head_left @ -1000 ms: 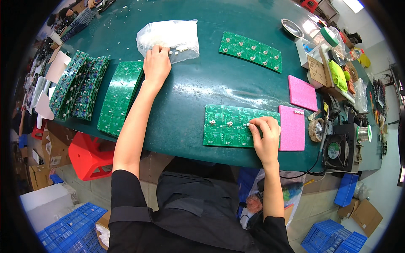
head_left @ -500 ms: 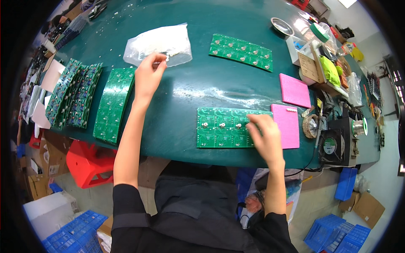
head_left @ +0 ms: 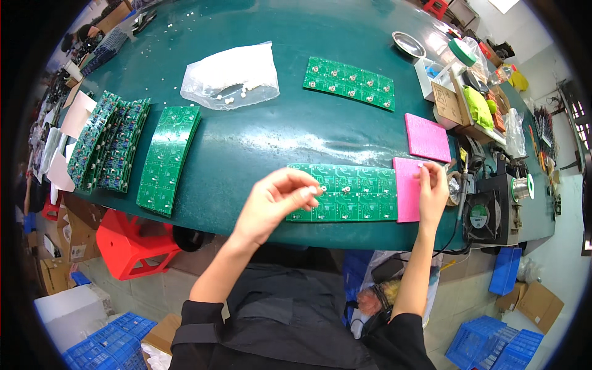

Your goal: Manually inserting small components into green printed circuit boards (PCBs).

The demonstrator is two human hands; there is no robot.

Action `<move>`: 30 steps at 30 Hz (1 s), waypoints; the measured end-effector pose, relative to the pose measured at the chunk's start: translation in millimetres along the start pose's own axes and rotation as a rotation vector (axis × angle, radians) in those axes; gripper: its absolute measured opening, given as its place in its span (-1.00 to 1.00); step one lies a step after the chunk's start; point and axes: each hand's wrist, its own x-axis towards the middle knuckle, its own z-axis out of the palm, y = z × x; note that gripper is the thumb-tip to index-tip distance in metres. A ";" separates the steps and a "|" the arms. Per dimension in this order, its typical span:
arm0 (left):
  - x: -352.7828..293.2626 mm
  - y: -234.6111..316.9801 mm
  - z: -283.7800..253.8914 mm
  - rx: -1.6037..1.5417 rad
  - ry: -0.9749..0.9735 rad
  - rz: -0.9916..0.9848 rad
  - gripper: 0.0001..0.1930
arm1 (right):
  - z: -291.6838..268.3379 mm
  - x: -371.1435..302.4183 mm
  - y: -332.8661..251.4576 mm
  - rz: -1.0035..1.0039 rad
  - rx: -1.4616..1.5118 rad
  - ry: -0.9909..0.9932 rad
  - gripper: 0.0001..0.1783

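A green circuit board panel (head_left: 370, 194) lies flat before me, with small round parts standing on it. Over its left end, my left hand (head_left: 271, 200) pinches a small white piece (head_left: 313, 190) between thumb and forefinger. My right hand (head_left: 433, 188) is closed at the upper right of the near pink foam pad (head_left: 406, 191), fingertips together where small white pieces sat in a row; what they grip is too small to make out. Beyond the board, a clear plastic bag (head_left: 231, 71) holds white contents, with several small white pieces at its mouth.
Another green panel (head_left: 348, 83) with round parts lies farther back, near a second pink pad (head_left: 427, 137). On the left are a bare-looking panel stack (head_left: 166, 157) and populated boards (head_left: 117, 142). A solder spool (head_left: 523, 187) and a fan unit (head_left: 484, 213) stand right.
My left hand has come from the bag down to the board's left end. My right hand has moved right, off the board and onto the pink pad.
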 end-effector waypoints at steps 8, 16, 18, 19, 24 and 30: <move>-4.3 -14.1 37.6 -0.103 -0.077 -0.117 -0.82 | 20.8 -95.9 -104.2 0.008 0.575 -0.266 -0.86; -10.8 -15.0 38.8 -0.103 -0.090 -0.139 -0.83 | 30.5 -101.4 -112.0 -0.172 0.355 -0.300 -0.86; -11.5 -14.5 40.1 -0.096 -0.090 -0.138 -0.83 | 28.2 -100.0 -113.6 -0.188 0.308 -0.315 -0.87; -12.7 -14.8 39.9 -0.089 -0.072 -0.132 -0.84 | 28.2 -99.9 -114.4 -0.183 0.299 -0.293 -0.87; -14.0 -19.4 36.4 0.071 -0.066 -0.121 -0.83 | 28.0 -98.9 -115.8 -0.438 0.132 -0.291 -0.85; -17.5 -28.1 36.4 0.029 0.047 -0.035 -0.90 | 31.3 -105.1 -107.3 -0.579 0.112 -0.271 -0.77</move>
